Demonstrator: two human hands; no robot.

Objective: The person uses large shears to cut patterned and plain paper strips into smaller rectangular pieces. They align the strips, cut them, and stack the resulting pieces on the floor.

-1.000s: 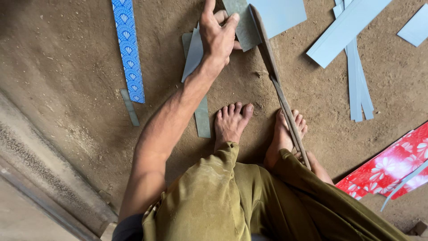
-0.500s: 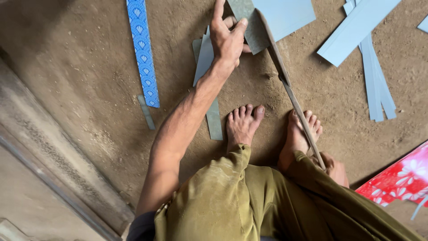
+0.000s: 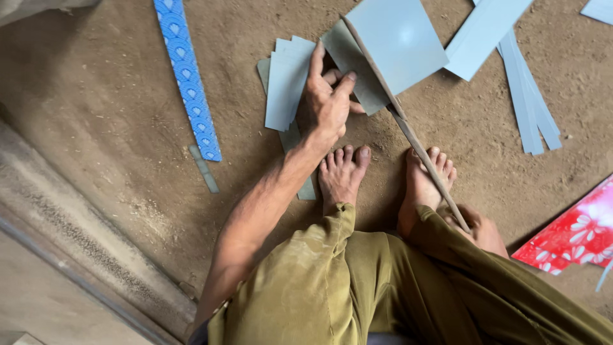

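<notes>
Lowered now, your left hand [image 3: 327,105] pinches a grey sheet [image 3: 357,73]; your right hand [image 3: 480,231] grips the long blade [image 3: 415,140].

Pale grey-blue is seen on the sheets [image 3: 288,83] at upper centre and the strips [image 3: 530,96] at upper right. A blue strip [image 3: 186,76] patterned with lighter scallops is shown upper left. A red sheet [image 3: 571,233] with white flowers is shown at right. Olive-green trousers [image 3: 357,287] are worn.
</notes>
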